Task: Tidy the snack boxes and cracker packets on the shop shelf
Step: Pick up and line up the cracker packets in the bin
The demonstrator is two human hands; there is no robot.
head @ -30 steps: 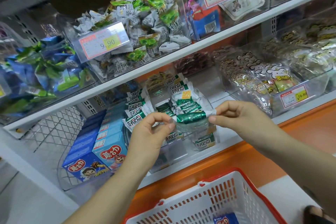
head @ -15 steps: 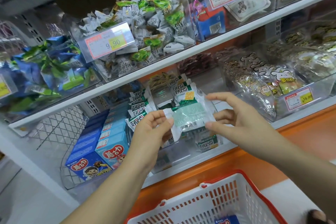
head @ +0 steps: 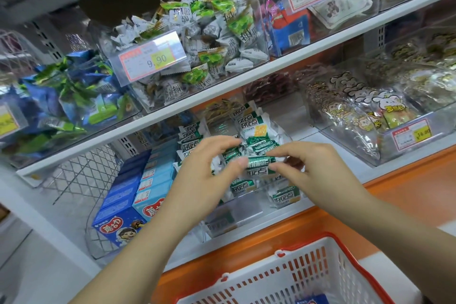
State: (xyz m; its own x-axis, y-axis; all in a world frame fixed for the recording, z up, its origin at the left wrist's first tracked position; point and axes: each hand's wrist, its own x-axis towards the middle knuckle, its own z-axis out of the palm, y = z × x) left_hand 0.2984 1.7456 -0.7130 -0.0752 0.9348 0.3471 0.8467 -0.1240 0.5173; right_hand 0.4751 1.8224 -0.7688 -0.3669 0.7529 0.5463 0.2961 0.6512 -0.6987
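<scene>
Left hand [head: 204, 177] and right hand [head: 320, 175] pinch a cracker packet [head: 259, 162].

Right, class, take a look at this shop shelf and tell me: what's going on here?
A person is tidying the lower shelf. The left hand and right hand each pinch one end of a green cracker packet, holding it level over a clear bin of matching packets. Blue snack boxes stand in rows to the left, and a red-rimmed basket is below.

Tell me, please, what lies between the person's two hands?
A green-and-white cracker packet, pinched by the left hand and right hand, in the head view.
</scene>
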